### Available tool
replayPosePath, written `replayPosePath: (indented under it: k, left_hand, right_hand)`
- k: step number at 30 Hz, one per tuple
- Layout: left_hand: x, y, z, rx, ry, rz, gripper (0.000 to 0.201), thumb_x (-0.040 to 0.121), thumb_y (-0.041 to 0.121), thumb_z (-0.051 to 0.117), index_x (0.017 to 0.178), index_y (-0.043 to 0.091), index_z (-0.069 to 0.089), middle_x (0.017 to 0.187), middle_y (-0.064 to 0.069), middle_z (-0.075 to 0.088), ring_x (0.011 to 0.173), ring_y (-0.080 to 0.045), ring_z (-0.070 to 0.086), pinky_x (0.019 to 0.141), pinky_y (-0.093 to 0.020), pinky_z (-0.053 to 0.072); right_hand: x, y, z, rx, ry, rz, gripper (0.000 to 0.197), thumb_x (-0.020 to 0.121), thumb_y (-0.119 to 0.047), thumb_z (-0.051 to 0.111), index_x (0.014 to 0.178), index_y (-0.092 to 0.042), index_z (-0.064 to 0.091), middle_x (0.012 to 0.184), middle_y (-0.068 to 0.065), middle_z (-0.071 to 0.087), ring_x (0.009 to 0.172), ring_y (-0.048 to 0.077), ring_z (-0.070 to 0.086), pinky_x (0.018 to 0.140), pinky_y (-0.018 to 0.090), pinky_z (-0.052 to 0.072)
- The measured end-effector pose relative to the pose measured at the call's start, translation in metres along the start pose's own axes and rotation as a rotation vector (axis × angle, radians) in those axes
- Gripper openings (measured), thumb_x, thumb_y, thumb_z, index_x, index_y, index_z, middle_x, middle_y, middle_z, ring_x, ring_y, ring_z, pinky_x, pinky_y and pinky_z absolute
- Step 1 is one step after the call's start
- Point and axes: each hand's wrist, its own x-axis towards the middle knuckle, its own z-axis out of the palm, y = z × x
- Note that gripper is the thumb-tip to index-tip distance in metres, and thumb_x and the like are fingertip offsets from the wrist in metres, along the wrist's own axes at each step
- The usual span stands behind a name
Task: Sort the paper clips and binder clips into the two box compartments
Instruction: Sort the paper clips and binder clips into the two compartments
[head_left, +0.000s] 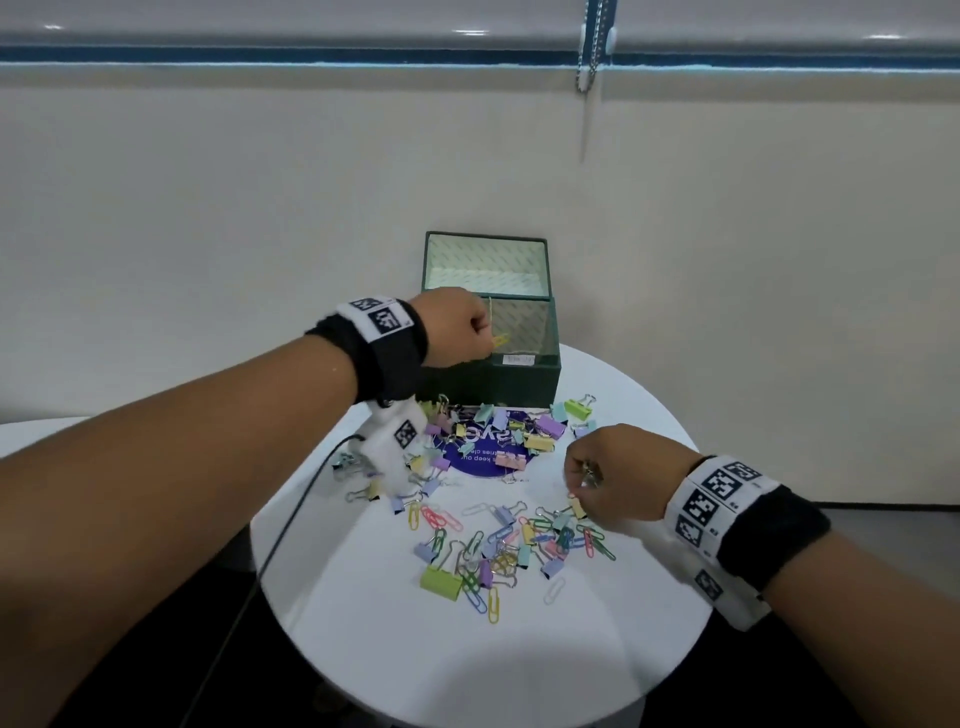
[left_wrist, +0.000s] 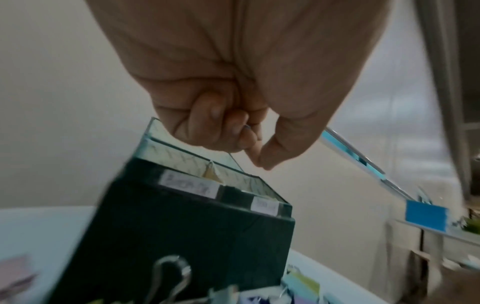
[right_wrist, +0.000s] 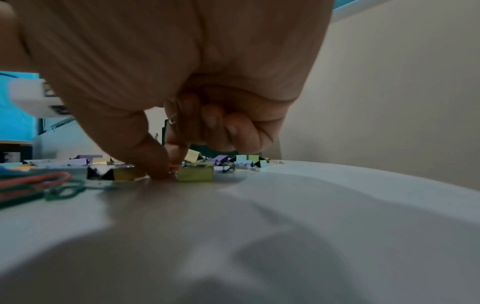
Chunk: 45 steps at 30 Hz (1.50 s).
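Observation:
A dark green box (head_left: 524, 387) with its lid (head_left: 485, 265) upright stands at the table's far edge, split by a divider into two compartments. My left hand (head_left: 480, 332) hovers over the left compartment with fingers curled round a bluish clip (left_wrist: 246, 127). A yellow paper clip (head_left: 500, 340) shows just below its fingertips; I cannot tell whether they touch it. My right hand (head_left: 571, 488) is down on the table, thumb and forefinger pinching at a small clip (right_wrist: 173, 167) between yellow binder clips (right_wrist: 196, 172), and silver binder clip handles (head_left: 589, 475) stick out of its curled fingers.
Several coloured paper clips and binder clips (head_left: 498, 545) lie mixed on the round white table (head_left: 467, 649). More binder clips (head_left: 519, 431) crowd a purple round sticker (head_left: 475, 457) in front of the box. A black cable (head_left: 291, 519) hangs off the left edge.

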Motion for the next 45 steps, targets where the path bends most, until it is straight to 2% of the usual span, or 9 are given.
replayPosePath:
  k: [4, 6, 9, 12, 16, 23, 32, 38, 45]
  left_hand:
    - [0.033, 0.013, 0.009, -0.138, 0.012, -0.085, 0.018, 0.093, 0.018, 0.053, 0.096, 0.009, 0.069, 0.098, -0.013, 0.072, 0.072, -0.016, 0.058, 0.073, -0.03, 0.055]
    - [0.038, 0.016, 0.012, -0.365, -0.023, -0.135, 0.019, 0.096, 0.011, 0.055, 0.112, 0.012, 0.064, 0.106, -0.01, 0.07, 0.074, -0.012, 0.066, 0.072, -0.025, 0.058]
    - [0.031, 0.008, 0.009, -0.589, -0.015, -0.157, 0.035, 0.096, 0.001, 0.052, 0.129, 0.012, 0.058, 0.118, -0.011, 0.066, 0.091, -0.017, 0.072, 0.084, -0.036, 0.061]
    - [-0.002, -0.007, 0.0, -0.326, 0.111, -0.072, 0.028, 0.095, 0.014, 0.059, 0.122, 0.021, 0.063, 0.108, 0.006, 0.067, 0.093, -0.008, 0.066, 0.086, -0.03, 0.057]
    - [-0.066, -0.029, 0.0, -0.177, 0.062, -0.056, 0.015, 0.094, 0.028, 0.063, 0.108, 0.033, 0.065, 0.093, 0.019, 0.064, 0.085, 0.003, 0.059, 0.077, -0.02, 0.047]
    - [-0.105, -0.045, 0.034, -0.041, -0.006, -0.159, 0.011, 0.093, 0.028, 0.058, 0.094, 0.033, 0.068, 0.093, 0.014, 0.067, 0.084, -0.01, 0.063, 0.077, -0.027, 0.052]
    - [-0.093, -0.041, 0.055, 0.097, -0.087, -0.218, 0.019, 0.092, 0.023, 0.052, 0.097, 0.027, 0.07, 0.093, 0.004, 0.066, 0.086, -0.018, 0.062, 0.073, -0.029, 0.051]
    - [-0.097, -0.04, 0.058, 0.027, -0.204, -0.167, 0.018, 0.085, 0.044, 0.069, 0.097, 0.032, 0.068, 0.095, 0.011, 0.063, 0.087, -0.011, 0.06, 0.079, -0.03, 0.054]
    - [-0.1, -0.038, 0.052, 0.015, -0.104, -0.174, 0.01, 0.088, 0.026, 0.058, 0.087, 0.026, 0.068, 0.089, 0.008, 0.068, 0.085, -0.016, 0.063, 0.078, -0.032, 0.055]
  right_hand:
    - [0.005, -0.002, 0.003, -0.011, -0.029, -0.019, 0.011, 0.079, -0.02, 0.05, 0.072, -0.028, 0.052, 0.074, -0.012, 0.059, 0.07, 0.012, 0.053, 0.063, 0.024, 0.048]
    - [0.007, 0.0, 0.003, 0.002, -0.016, -0.024, 0.011, 0.079, -0.021, 0.05, 0.071, -0.029, 0.051, 0.073, -0.012, 0.058, 0.069, 0.01, 0.052, 0.062, 0.024, 0.045]
    - [0.008, 0.001, 0.003, 0.06, 0.047, -0.022, 0.008, 0.081, -0.026, 0.05, 0.076, -0.031, 0.053, 0.075, -0.012, 0.06, 0.073, 0.011, 0.056, 0.066, 0.027, 0.051]
    - [0.009, 0.001, -0.001, 0.137, 0.133, -0.063, 0.009, 0.086, -0.029, 0.057, 0.08, -0.033, 0.053, 0.074, -0.012, 0.057, 0.07, 0.006, 0.052, 0.066, 0.026, 0.045]
    - [0.024, -0.012, -0.021, 0.29, 0.249, -0.127, 0.01, 0.09, -0.023, 0.064, 0.083, -0.029, 0.058, 0.074, -0.012, 0.057, 0.066, 0.005, 0.05, 0.064, 0.023, 0.042]
    - [0.105, -0.038, -0.082, 0.158, 0.428, -0.002, 0.004, 0.095, -0.02, 0.053, 0.092, -0.022, 0.054, 0.083, -0.002, 0.062, 0.075, 0.018, 0.059, 0.065, 0.031, 0.048]
    - [0.128, -0.051, -0.079, 0.032, 0.297, 0.072, 0.038, 0.091, 0.003, 0.057, 0.122, -0.017, 0.066, 0.124, 0.005, 0.066, 0.109, 0.024, 0.063, 0.094, 0.033, 0.053]
    - [0.097, -0.054, -0.074, 0.033, 0.434, -0.028, 0.03, 0.087, 0.007, 0.058, 0.091, -0.022, 0.064, 0.102, 0.0, 0.062, 0.094, 0.024, 0.064, 0.085, 0.036, 0.056]
    - [0.039, -0.096, -0.023, -0.182, -0.148, -0.357, 0.016, 0.091, -0.028, 0.065, 0.104, -0.028, 0.074, 0.101, -0.01, 0.072, 0.091, 0.012, 0.066, 0.087, 0.035, 0.058]
